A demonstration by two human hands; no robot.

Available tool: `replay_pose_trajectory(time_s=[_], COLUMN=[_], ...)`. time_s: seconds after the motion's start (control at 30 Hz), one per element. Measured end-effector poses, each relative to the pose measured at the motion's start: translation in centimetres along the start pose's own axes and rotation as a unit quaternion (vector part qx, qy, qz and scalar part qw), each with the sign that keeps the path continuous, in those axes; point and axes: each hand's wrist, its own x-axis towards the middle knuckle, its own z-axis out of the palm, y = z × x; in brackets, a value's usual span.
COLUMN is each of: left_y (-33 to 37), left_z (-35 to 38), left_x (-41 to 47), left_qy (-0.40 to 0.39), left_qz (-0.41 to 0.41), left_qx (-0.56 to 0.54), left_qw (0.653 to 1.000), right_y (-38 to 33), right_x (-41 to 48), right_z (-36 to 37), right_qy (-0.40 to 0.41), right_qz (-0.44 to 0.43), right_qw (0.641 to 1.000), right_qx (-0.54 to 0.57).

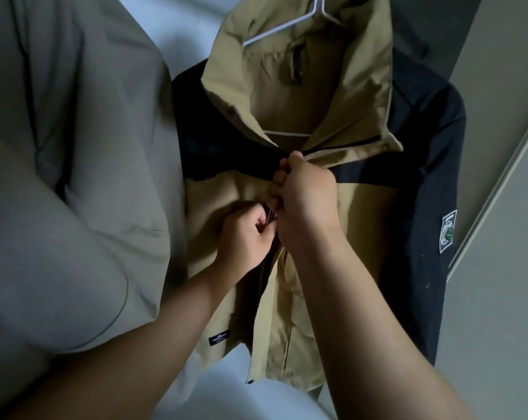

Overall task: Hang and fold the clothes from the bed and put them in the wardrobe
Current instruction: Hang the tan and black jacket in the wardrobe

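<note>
Jacket (362, 213) on hanger (287, 134) seems soft and slippery; left hand (244, 234) and right hand (308, 192) pinch its front edges, sensibly.

L hand (247, 236), R hand (306, 192) close together, fingers (279, 177) curled, pinching jacket (365, 225); forearms stretched fwd.

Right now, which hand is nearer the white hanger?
Right. The right hand grips the jacket front just below the white hanger; the left hand grips it lower, farther away.
</note>
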Motion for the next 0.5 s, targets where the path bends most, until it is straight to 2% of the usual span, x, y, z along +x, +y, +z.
replay_pose_trajectory(time_s=[0.17,0.3,0.4,0.5], left_y=[-0.5,0.9,2.6,4.2], left_z=[0.4,0.2,-0.5,-1.2], left_x=[-0.1,1.1,3.1,5.0], left_qy=[-0.015,-0.018,0.020,0.039], left_qz=[-0.039,-0.028,-0.019,0.024], left_qx=[0.030,0.056,0.048,0.036], left_qw=[0.999,0.998,0.998,0.998], right_y=[-4.7,-6.0,-5.5,-6.1], right_x=[0.8,0.8,0.8,1.3], right_z=[1.1,0.7,0.3,0.5], right_qy=[0.018,-0.026,-0.045,-0.047], right_qz=[-0.053,-0.038,-0.050,-0.049], right_qw=[0.997,0.997,0.996,0.995], right_qx=[0.052,0.068,0.058,0.069])
